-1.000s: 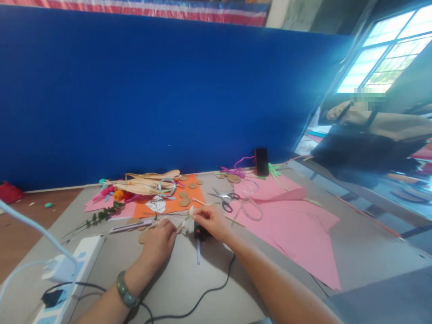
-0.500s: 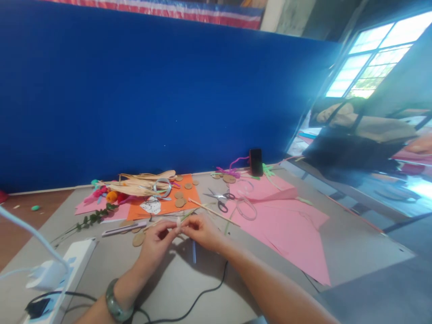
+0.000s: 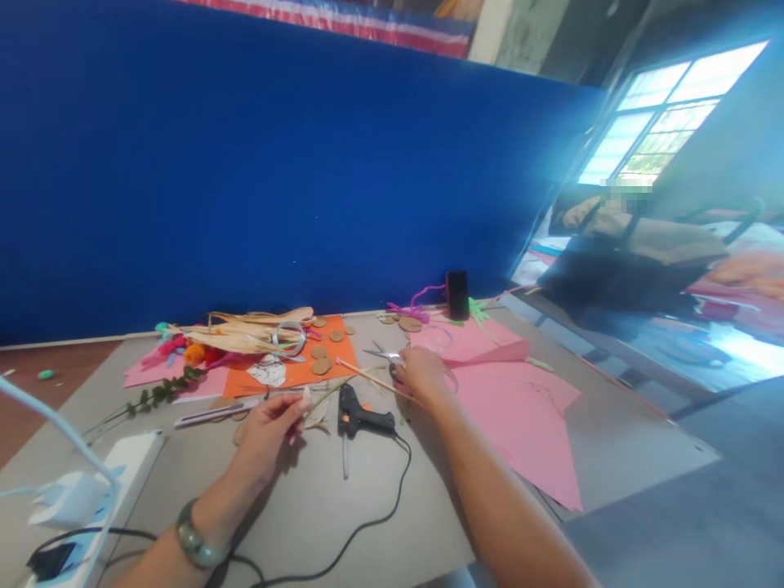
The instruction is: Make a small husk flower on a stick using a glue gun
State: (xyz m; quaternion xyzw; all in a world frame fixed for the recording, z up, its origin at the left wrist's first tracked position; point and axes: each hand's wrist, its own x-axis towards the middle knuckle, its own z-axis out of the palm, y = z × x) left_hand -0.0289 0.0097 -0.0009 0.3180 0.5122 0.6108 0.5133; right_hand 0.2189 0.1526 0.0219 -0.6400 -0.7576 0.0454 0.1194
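My left hand pinches a small pale flower piece on a thin green stem just above the grey table. My right hand reaches forward and closes over the handles of the scissors, whose blades point left. A black glue gun lies on the table between my two hands, its cord trailing toward me. A thin wooden stick lies slanted just behind the gun.
An orange sheet with brown discs, dried leaves and a tape ring sits at the back. Pink paper covers the right side. A black phone leans on the blue wall. A white power strip lies at left.
My right hand has left the flower piece and moved forward right onto the scissors. The glue gun, hidden under my hands before, now shows. My left hand keeps the stem.
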